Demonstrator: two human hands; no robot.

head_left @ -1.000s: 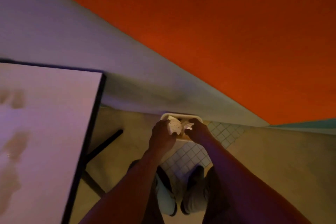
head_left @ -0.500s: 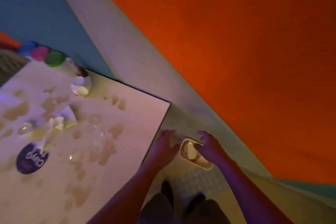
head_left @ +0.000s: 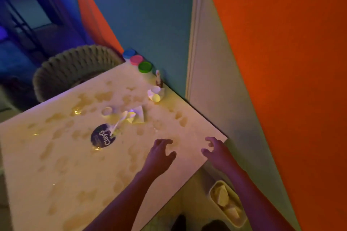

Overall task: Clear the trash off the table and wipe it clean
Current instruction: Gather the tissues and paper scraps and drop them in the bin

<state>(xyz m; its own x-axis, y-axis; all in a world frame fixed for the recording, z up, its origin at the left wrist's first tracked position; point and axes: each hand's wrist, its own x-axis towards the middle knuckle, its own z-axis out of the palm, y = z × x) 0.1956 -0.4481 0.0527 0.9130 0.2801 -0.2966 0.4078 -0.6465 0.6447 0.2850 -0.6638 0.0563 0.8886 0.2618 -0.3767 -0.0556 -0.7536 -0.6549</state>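
With the bin [head_left: 228,204] on the floor already holding paper, both hands, left hand [head_left: 159,155] and right hand [head_left: 216,153], hover loose-fingered and empty over the stained table [head_left: 56,165], probably heading for the crumpled wrappers [head_left: 131,115] mid-table.

Stained table [head_left: 56,174] lies open ahead; crumpled wrappers [head_left: 131,116] clutter its centre, cups [head_left: 156,94] and lidded tubs [head_left: 145,66] crowd the wall.

Left hand [head_left: 159,157]: forearm stretched forward, fingers loosely curled and spread, holding nothing.
Right hand [head_left: 216,151]: likewise reaching forward, fingers loosely curled, empty.
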